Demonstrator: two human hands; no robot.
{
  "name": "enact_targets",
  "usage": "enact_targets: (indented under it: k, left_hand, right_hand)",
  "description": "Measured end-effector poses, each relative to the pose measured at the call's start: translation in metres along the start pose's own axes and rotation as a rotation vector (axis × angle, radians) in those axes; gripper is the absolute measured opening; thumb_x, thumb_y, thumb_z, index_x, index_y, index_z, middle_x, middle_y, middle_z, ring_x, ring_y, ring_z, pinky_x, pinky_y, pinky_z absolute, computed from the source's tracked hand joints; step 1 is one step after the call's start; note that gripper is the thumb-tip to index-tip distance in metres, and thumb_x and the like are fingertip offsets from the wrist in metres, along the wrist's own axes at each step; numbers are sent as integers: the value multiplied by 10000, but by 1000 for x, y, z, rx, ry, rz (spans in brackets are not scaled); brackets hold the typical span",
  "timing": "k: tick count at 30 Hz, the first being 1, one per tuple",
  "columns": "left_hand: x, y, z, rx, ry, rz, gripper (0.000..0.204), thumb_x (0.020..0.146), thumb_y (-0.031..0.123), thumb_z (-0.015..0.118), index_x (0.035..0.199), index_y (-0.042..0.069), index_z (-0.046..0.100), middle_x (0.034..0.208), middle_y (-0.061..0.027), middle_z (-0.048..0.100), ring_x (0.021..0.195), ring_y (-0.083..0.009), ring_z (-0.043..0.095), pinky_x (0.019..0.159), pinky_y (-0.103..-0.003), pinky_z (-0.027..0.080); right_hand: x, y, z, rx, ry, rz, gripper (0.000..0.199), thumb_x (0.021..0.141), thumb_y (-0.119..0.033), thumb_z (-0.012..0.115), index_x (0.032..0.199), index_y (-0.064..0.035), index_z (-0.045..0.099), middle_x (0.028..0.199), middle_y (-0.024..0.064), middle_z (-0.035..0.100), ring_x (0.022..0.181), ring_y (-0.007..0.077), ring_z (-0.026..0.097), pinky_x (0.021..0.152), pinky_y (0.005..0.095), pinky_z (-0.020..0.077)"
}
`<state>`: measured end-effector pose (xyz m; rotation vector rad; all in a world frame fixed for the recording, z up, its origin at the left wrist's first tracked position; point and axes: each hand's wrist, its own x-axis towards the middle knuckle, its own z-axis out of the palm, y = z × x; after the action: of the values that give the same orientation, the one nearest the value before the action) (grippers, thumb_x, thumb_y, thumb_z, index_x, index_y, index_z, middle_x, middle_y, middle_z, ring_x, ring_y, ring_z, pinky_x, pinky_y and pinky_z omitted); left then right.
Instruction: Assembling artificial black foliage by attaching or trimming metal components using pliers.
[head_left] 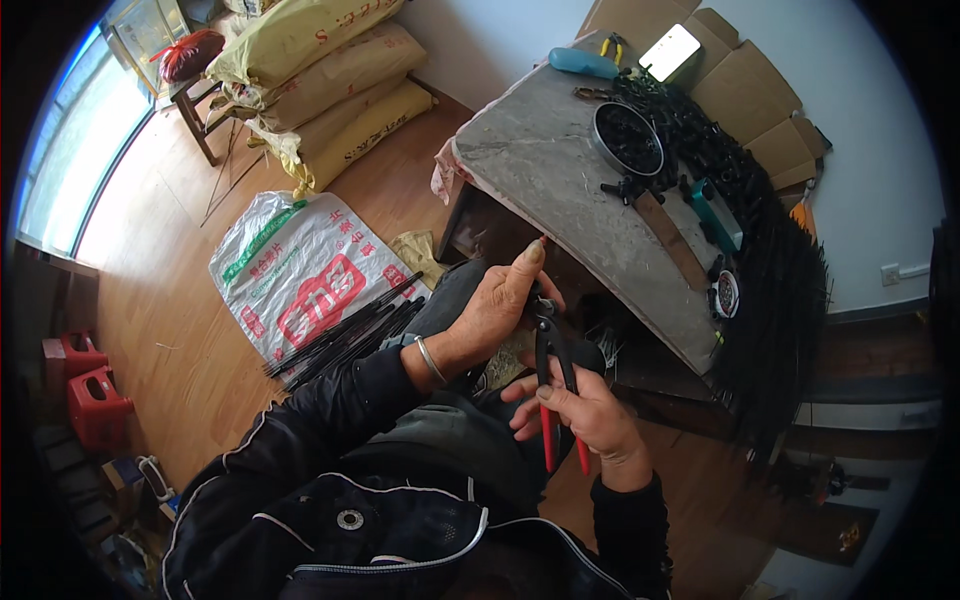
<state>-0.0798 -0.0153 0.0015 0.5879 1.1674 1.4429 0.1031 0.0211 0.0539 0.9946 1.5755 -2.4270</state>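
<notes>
My right hand (597, 415) is closed around the handles of a pair of red-handled pliers (548, 440), whose dark jaws point up toward my left hand. My left hand (505, 305), with a metal bangle at the wrist, is closed at the jaws, its thumb raised and its fingers curled. A small dark piece seems to be between those fingers, but its kind is hidden. Both hands are above my lap, just off the near edge of a grey-topped table (520, 140). Beside my left forearm, a bundle of thin black rods (345, 335) lies on a white printed sack (300, 240).
On the table are a round metal tin (628, 140) of small black parts, a wooden strip (670, 240), a teal box (717, 215), a blue bottle (583, 62) and a long heap of black strands (780, 310). Stacked full sacks (340, 75) and red jugs (98, 408) stand leftward.
</notes>
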Motion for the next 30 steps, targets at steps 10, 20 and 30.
enact_targets:
  k: [10,20,30]
  left_hand:
    - [-5,-21,16,136,-52,153,649,1018,502,324,730,10,634,600,7,526,557,-69,449,534,-240,373]
    - [1,-11,20,142,-84,11,631,1010,522,312,742,32,607,569,-16,518,450,-102,485,436,-235,392]
    - [3,-17,35,124,-41,26,634,999,555,324,774,34,606,545,0,476,440,-72,429,420,-222,334]
  right_hand:
    - [-26,-26,-2,174,9,313,195,991,-173,465,1107,-17,460,718,40,500,545,117,493,502,292,455]
    - [-27,-7,-9,-267,184,108,271,974,-144,488,1199,6,465,761,46,581,582,113,569,537,269,513]
    - [-33,-19,-21,-249,170,240,222,961,-141,486,1133,-1,495,687,27,543,516,87,490,451,261,422]
